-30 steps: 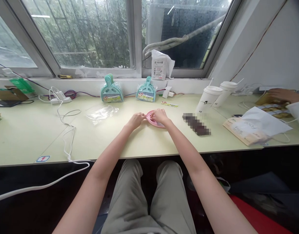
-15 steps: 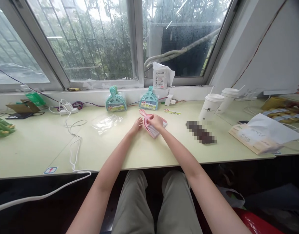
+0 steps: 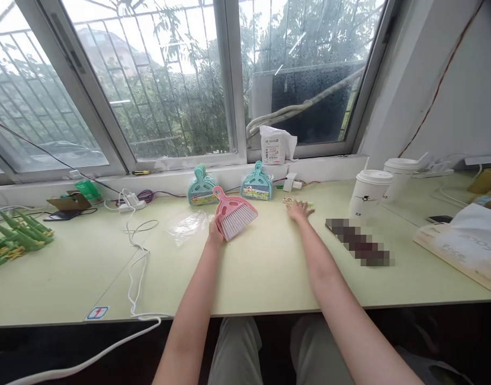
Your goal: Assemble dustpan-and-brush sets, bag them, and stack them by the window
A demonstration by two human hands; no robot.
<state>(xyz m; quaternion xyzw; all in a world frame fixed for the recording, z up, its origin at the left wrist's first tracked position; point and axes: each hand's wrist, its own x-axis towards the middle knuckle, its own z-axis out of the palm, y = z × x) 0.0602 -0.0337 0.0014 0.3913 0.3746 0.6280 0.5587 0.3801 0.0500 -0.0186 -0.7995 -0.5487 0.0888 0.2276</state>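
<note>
Plainly, the left hand (image 3: 216, 230) is closed around the left side of a pink dustpan (image 3: 249, 205), with a pink brush (image 3: 229, 213) nested in it. The handles point toward the counter's back edge and the white bristles face the person; gripping the side, rather than the handles, probably keeps the two pieces together and their front in view. Exactly where the thumb presses is hard to see. The right hand (image 3: 299, 211) is open, fingers spread over a printed label strip (image 3: 287, 201) that lies flat toward the back edge; whether it pinches the strip cannot be told.

Just beside the left hand, a crumpled clear plastic bag (image 3: 187, 227) lies on the counter (image 3: 261, 283). Farther back, a stack of teal dustpan sets (image 3: 201, 187) and another teal set (image 3: 256, 184) stand upright along the back edge, handles up, seemingly propped there to save room and show their labels.

Toward the right end, two lidded white cups (image 3: 371, 198) stand near the back, while a tissue pack (image 3: 457, 251) lies closer to the front edge. On the left, a white cable (image 3: 133, 270) runs from the power strip (image 3: 131, 202) near the back edge and over the front edge, which suggests something lower down is plugged in.
</note>
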